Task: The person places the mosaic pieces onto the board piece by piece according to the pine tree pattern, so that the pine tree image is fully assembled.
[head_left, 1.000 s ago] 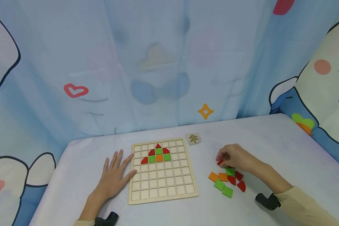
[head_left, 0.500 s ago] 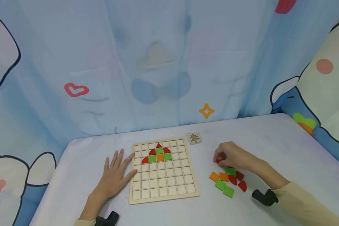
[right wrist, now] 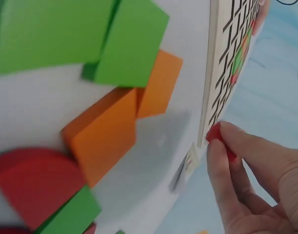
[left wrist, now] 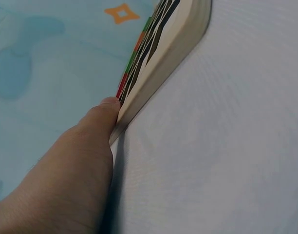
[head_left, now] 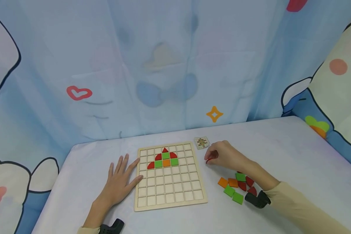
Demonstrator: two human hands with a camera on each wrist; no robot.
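Observation:
My left hand [head_left: 118, 183] lies flat with fingers spread, its thumb and index fingertips at the left edge of a wooden grid board [head_left: 170, 198]. In the left wrist view the thumb [left wrist: 98, 122] touches the board's side. On the board, red, green and orange tiles form a stepped shape with a red triangle [head_left: 165, 150] at the top. My right hand [head_left: 226, 155] pinches a red tile [right wrist: 214, 132] between thumb and fingers, above the table right of the board. The fingers cover part of this tile, so its full outline is hidden.
Loose green, red and orange tiles, among them a green square [head_left: 238, 198] and an orange square [head_left: 223, 182], lie right of the board, partly under my right forearm. A small patterned card [head_left: 201, 142] lies by the board's upper right corner. A printed curtain [head_left: 163, 81] hangs behind the table.
My right hand has moved left from the loose tiles toward the board, carrying the red tile. My left hand stays in place at the board's edge.

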